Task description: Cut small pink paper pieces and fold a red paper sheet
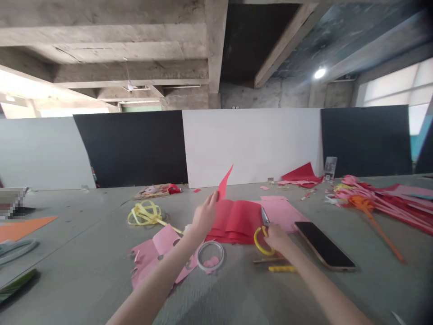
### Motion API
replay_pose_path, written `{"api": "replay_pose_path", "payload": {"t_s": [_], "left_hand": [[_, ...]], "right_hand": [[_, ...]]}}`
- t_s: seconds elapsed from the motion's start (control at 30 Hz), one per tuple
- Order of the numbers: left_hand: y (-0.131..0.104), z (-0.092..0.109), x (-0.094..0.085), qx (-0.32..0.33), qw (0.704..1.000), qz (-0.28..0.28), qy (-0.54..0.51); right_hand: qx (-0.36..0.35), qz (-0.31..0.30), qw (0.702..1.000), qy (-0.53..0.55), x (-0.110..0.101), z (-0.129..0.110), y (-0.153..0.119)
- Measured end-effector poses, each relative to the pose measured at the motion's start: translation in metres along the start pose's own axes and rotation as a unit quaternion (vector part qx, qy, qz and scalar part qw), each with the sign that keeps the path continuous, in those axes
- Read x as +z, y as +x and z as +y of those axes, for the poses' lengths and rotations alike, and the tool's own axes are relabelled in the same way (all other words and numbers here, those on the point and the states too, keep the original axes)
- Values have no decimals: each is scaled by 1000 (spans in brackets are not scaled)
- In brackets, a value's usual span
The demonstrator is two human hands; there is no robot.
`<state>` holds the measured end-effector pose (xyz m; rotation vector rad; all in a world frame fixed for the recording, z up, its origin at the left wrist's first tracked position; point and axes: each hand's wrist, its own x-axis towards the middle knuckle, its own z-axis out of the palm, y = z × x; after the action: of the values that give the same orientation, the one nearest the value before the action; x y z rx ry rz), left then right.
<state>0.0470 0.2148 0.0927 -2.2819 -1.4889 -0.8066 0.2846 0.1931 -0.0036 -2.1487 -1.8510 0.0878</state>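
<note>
1. Nearest, the right hand (275,238) is clenched through the yellow loops of the scissors (263,234), blades pointing up and away toward the red paper.
2. Just left of the blades lies the folded red paper (237,221), flat on the grey table (84,271), its long axis running left to right, touching pink sheets (282,212) on its right.
3. Farther, the left hand (204,215) pinches 1 pointed red strip (224,184) upright above the paper's left edge.
4. A phone (324,246) lies right of the scissors.
</note>
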Motion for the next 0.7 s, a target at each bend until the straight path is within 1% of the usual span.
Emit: {"api": "replay_pose_path", "payload": {"t_s": [0.1, 0.17, 0.27, 0.37, 0.47, 0.57, 0.63, 0.7], "left_hand": [[-8, -1, 7, 35, 999, -10, 4], [-14, 3, 16, 87, 996, -24, 3], [-26, 16, 28, 181, 983, -44, 2], [-36, 33, 40, 263, 963, -59, -2], [-39, 45, 49, 319, 945, -71, -10], [-34, 43, 58, 326, 942, -82, -15], [-29, 33, 63, 304, 948, -91, -14], [-24, 21, 67, 278, 954, -107, -13]], "right_hand": [[16, 10, 1000, 25, -4, 4, -1], [26, 34, 998, 49, -11, 5, 0], [22, 72, 991, 107, -24, 1, 2], [2, 100, 979, 175, -28, -7, 4], [8, 148, 965, 217, -29, -7, 7], [49, 211, 949, 228, -37, 13, 14], [79, 247, 939, 227, -44, 34, 19], [101, 253, 935, 227, -47, 55, 23]]}}
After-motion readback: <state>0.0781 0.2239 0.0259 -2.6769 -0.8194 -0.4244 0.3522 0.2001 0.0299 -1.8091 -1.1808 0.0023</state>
